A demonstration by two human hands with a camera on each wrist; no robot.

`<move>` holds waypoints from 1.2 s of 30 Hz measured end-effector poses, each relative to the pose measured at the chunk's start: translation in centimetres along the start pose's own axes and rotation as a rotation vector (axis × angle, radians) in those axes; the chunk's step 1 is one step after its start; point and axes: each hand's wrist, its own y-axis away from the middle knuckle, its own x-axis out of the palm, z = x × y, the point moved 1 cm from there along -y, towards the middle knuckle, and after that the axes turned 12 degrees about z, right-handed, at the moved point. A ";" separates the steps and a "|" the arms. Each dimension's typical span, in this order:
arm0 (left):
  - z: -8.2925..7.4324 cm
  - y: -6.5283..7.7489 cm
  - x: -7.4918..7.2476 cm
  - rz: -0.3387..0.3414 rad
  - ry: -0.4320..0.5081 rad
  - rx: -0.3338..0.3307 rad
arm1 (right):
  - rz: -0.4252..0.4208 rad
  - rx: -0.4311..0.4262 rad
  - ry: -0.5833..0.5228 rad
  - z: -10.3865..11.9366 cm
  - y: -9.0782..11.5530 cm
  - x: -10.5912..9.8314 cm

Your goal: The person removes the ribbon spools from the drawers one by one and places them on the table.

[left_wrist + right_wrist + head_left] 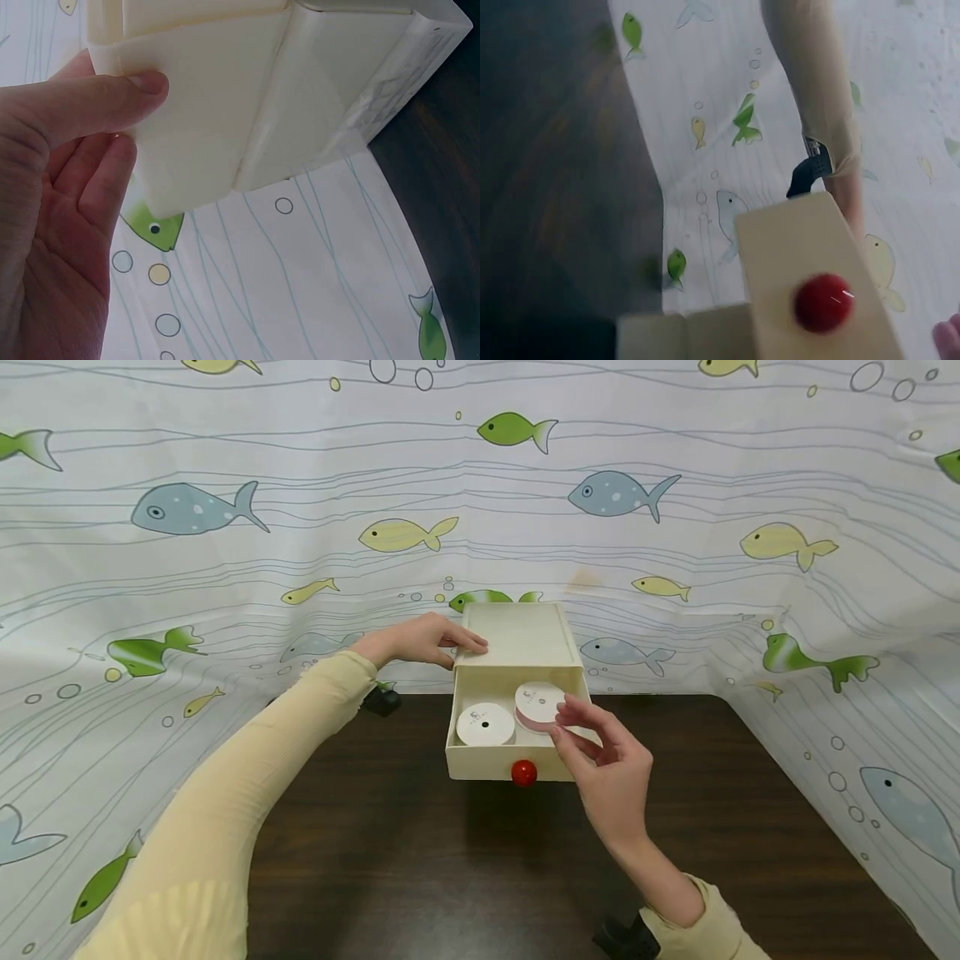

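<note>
The pink-rimmed spool (534,703) sits in the right half of an open drawer (476,762), its white printed face turned up and slightly tilted, directly at the fingertips of the right hand (611,768). That hand comes in from the near right, with thumb and fingertips pinching the spool's right edge; the palm stays outside the drawer, beyond its front right corner. Just to the left of this spool, and a little nearer the drawer front, lies a second white spool (495,736), flat, with a dark hole at its centre. A round red knob (523,773) stands out from the middle of the drawer front, left of the right hand. Behind the spools, the drawer runs back into a cream box (521,635). The left hand (423,639) grips the upper left edge of this box near its front, fingers laid over the top and thumb pressed against the side panel, well apart from the pink-rimmed spool. Both arms wear pale yellow sleeves (247,760), with a dark device (628,937) at each wrist. The box is at the far side of a dark brown desk (375,860), and around it hangs a white sheet (375,452) printed with fish, bubbles and wavy lines.
</note>
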 end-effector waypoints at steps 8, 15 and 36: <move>0.2 0.0 0.1 0.000 0.003 0.004 | 0.310 0.077 0.140 2.0 -4.8 -1.2; 0.1 0.0 0.1 0.004 0.018 0.009 | 0.654 0.102 0.322 2.5 -8.6 -1.1; 0.4 -0.2 0.0 -0.001 0.054 -0.005 | 1.193 0.002 0.464 -0.8 -14.2 1.9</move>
